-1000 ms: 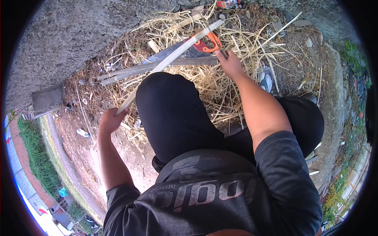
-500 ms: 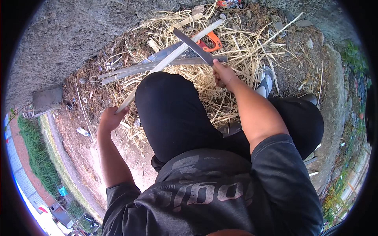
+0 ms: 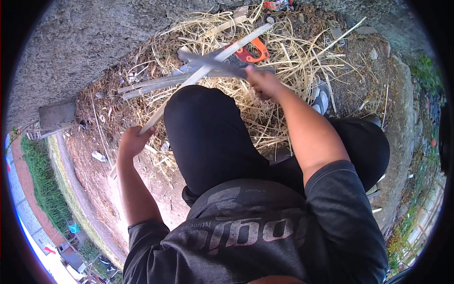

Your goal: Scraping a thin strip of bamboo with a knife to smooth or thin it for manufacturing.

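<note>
A rough grey stone wall [image 3: 94,57] fills the upper part of the view, curving with the lens, above a strip of bare earth. Against it sits the person, in a dark grey printed T-shirt [image 3: 255,246] and black trousers [image 3: 208,132], one bent knee pointing toward the wall. Beyond and around that knee spreads a loose heap of pale, straw-like shavings [image 3: 255,113]. A long, pale, flat strip [image 3: 197,75] runs slantwise across the scene, from near the heap's far edge at upper right down past the left side of the knee. Under it lie weathered grey slats [image 3: 156,85], roughly crosswise. A long-bladed knife [image 3: 231,69] crosses the strip just beyond the knee; its blade is blurred, and whether it touches the strip cannot be told. Close beside the strip, on the shavings, rests an orange-and-red tool handle [image 3: 257,59]. A squarish grey block [image 3: 56,118] stands at the left, near the wall's foot. The right hand [image 3: 266,84] is closed around the knife's handle, and the left hand [image 3: 136,140] grips the strip near its lower end. Smaller are a grey-and-white shoe [image 3: 320,97] right of the heap, a colourful wrapper [image 3: 278,5] at the top, and a white scrap [image 3: 98,156] on the earth at left.
</note>
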A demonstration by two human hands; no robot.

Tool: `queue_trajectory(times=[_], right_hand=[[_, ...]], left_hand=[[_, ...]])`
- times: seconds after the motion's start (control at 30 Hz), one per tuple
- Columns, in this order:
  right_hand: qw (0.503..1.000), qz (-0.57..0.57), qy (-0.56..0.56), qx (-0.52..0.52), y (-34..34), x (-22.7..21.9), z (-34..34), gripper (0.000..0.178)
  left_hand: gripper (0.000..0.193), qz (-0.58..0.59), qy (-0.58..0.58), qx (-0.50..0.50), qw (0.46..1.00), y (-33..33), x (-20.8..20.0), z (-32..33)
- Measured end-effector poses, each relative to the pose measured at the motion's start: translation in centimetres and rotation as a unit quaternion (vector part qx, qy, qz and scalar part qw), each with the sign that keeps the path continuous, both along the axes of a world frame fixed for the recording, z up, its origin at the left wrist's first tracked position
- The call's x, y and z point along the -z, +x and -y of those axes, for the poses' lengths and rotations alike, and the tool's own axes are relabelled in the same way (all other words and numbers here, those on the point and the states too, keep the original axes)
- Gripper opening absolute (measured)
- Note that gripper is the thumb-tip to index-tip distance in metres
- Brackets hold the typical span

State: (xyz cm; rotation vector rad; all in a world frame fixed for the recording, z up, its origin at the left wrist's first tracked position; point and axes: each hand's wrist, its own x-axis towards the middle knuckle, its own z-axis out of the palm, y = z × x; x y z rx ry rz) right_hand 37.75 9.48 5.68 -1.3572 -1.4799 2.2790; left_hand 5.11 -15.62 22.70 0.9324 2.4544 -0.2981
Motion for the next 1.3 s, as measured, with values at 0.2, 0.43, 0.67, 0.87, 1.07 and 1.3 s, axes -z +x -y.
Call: queue_trajectory(times=[0.2, 0.43, 0.67, 0.87, 1.07, 1.3], right_hand=[[0.96, 0.007, -0.078, 0.27, 3.3, 7.5, -3.2, 0.062], [0.991, -0.017, -0.047, 0.122, -2.1, 2.2, 0.8, 0.061], [0.977, 0.01, -0.008, 0.212, 1.0, 4.2, -1.9, 0.063], [0.996, -0.015, -0.01, 0.085, -2.8, 2.2, 1.2, 0.057], [0.954, 0.04, 0.293, 0.057, -2.7, -1.0, -0.3, 0.046], [0.928, 0.103, 0.358, -0.027, -0.6, -0.9, 0.9, 0.048]], left_hand=[[0.066, -0.026, 0.011, 0.038, 0.999, -0.5, -1.5, -1.5], [0.063, -0.011, 0.015, 0.021, 1.0, -0.9, -2.5, -1.6], [0.061, -0.014, -0.008, 0.004, 1.0, -0.2, -3.8, -3.6], [0.06, -0.011, -0.002, 0.014, 1.0, -0.4, -3.2, -2.8], [0.06, -0.023, 0.005, 0.015, 1.0, -0.4, -4.3, -3.1], [0.061, -0.033, -0.002, 0.031, 0.999, -0.5, -4.2, -3.4]])
